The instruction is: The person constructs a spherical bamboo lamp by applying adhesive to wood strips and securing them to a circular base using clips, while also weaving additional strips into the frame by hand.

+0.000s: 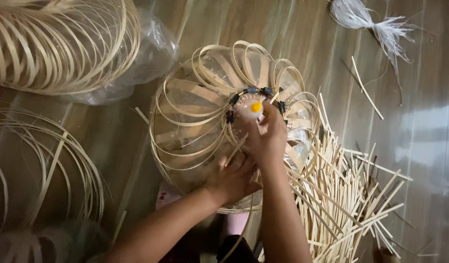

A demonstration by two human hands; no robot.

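Two bare hands work at a half-built bamboo frame (200,122) that rests on the wooden floor (419,136) just in front of the person. Nearest, the left hand (231,180) cups the frame's lower rim, its fingers (239,163) curled against the strips and steadying a loose end. Just beyond, the right hand (268,136) reaches to the frame's centre, fingers pressed together around the top of a clear plastic bottle with a yellow cap (256,106), where small black clips (257,90) pin the bent strips in a ring. To the right lies a heap of short bamboo sticks (346,195), touching the frame's edge. Farther off sit loose bamboo hoops (44,165) at left, a bundle of coiled strips (54,44) on a plastic bag (156,48), and a tuft of white fibre (380,27). The bent strips look springy; should a clip slip or the left hand ease off, a loop could likely snap free and undo the ring.
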